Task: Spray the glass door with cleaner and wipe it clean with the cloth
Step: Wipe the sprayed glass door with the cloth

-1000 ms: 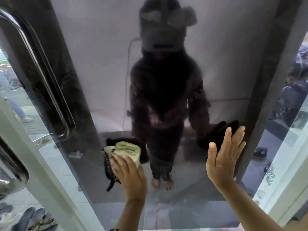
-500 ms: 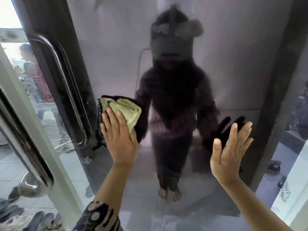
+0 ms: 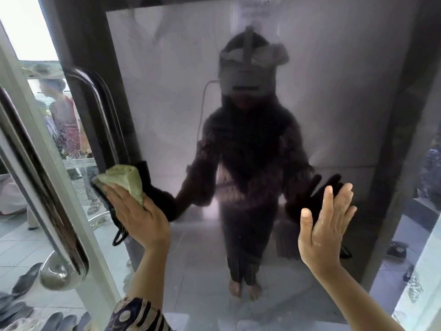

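Observation:
The glass door [image 3: 334, 111] fills the view and reflects me dimly. My left hand [image 3: 138, 216] presses a folded pale green cloth [image 3: 124, 182] flat against the glass, at the door's left side close to the handle. A black cord or strap hangs below the cloth. My right hand [image 3: 324, 223] rests flat on the glass at the right, fingers spread and pointing up, holding nothing. No spray bottle is in view.
A long steel pull handle [image 3: 47, 199] runs down the left edge of the door, with its reflection beside it. Shoes [image 3: 26, 280] lie on the tiled floor at lower left. A person [image 3: 64, 120] stands outside, seen through the glass.
My left hand carried the cloth up the glass, then left toward the handle. My right hand stayed flat on the glass. The view tilted upward.

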The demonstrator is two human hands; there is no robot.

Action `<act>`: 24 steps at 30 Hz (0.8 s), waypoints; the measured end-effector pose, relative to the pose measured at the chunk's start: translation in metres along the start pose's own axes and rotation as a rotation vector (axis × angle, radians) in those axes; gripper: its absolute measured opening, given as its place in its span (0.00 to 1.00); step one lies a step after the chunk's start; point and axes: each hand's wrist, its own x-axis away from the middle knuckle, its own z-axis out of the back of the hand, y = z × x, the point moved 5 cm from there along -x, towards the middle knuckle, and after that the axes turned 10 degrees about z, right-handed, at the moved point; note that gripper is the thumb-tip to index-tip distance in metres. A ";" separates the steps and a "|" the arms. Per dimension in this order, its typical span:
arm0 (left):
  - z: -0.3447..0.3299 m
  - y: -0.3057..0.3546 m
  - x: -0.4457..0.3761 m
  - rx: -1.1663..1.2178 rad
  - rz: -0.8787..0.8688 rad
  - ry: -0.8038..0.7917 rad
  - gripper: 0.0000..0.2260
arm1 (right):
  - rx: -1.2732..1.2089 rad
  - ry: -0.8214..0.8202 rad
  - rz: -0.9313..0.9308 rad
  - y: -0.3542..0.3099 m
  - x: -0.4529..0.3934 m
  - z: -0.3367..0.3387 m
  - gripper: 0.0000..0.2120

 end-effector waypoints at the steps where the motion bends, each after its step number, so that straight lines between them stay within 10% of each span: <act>1: 0.000 -0.006 0.009 0.001 0.030 -0.017 0.23 | -0.006 -0.008 -0.003 -0.001 0.001 0.000 0.27; 5: -0.006 -0.011 0.057 -0.040 -0.010 -0.140 0.23 | -0.020 -0.040 -0.002 -0.006 0.007 -0.001 0.27; 15: -0.039 0.030 0.145 -0.317 -0.851 -0.348 0.17 | 0.012 -0.031 -0.042 0.005 0.009 0.004 0.27; 24: -0.036 0.043 0.090 -0.210 -0.693 -0.157 0.19 | 0.036 -0.018 -0.020 0.019 -0.004 0.012 0.27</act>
